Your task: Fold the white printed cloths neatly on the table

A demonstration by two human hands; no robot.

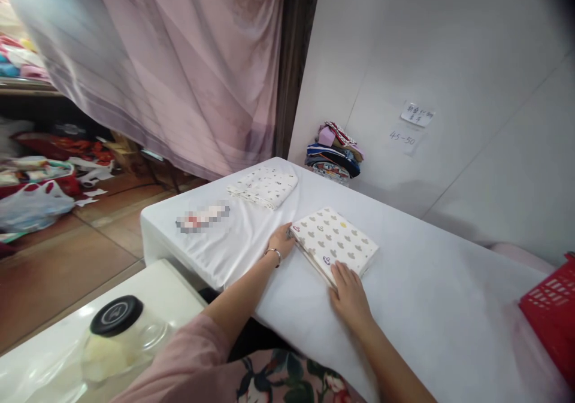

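Pink curtain (193,61) hanging at left, handwritten notes (417,115) on a white wall (381,44), stacked folded fabrics (333,154) beside it, red slotted basket (554,316) at right, black-topped clear container (117,316) on a white surface (155,280), plastic bag (38,204) on brown floor tiles (112,226)

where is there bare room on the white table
The widest bare patch of the white table lies between the folded white cloth with grey prints and the red plastic basket. A narrower strip parts that cloth from the white small-print cloth. Crowded where left hand and right hand touch the first cloth.
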